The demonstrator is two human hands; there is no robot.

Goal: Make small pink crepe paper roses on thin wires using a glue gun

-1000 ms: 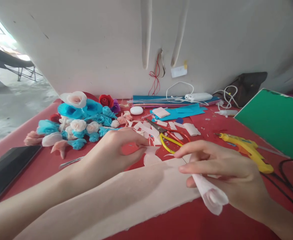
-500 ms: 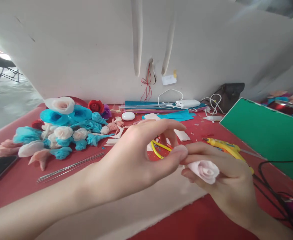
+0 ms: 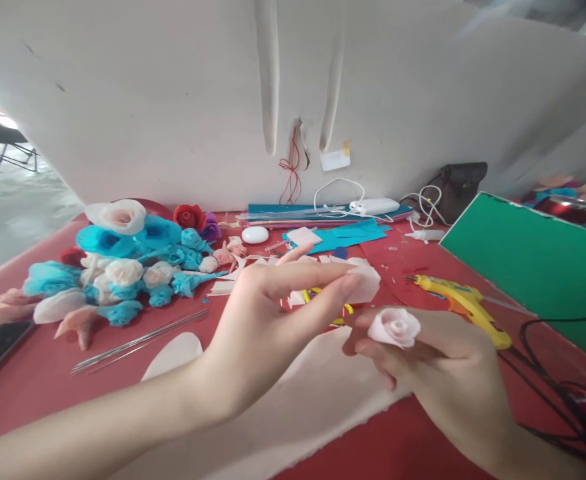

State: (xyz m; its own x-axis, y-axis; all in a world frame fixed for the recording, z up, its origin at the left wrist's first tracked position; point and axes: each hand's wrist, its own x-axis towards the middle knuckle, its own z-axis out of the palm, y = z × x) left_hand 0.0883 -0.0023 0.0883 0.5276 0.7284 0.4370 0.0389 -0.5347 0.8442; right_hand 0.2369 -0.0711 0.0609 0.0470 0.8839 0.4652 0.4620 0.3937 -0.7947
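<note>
My right hand (image 3: 437,373) is closed around a small pale pink paper rosebud (image 3: 395,327), held upright above the red table (image 3: 37,373). My left hand (image 3: 277,313) is raised just left of it. Its thumb and fingers pinch a pale pink paper petal (image 3: 367,283) close to the bud. Under both hands lies a long strip of pale pink crepe paper (image 3: 317,393). A single cut petal (image 3: 173,355) rests on the table by my left forearm.
A heap of blue, white, pink and red paper flowers (image 3: 117,267) lies at the left, with thin wires (image 3: 137,340) in front. A yellow glue gun (image 3: 463,303) and black cord lie at the right beside a green board (image 3: 537,267). Scissors, paper scraps, blue sheets and a white charger sit behind.
My left hand rose from the table with a petal and moved right to the bud. My right hand turned the bud upright and lifted it. The view swung slightly right.
</note>
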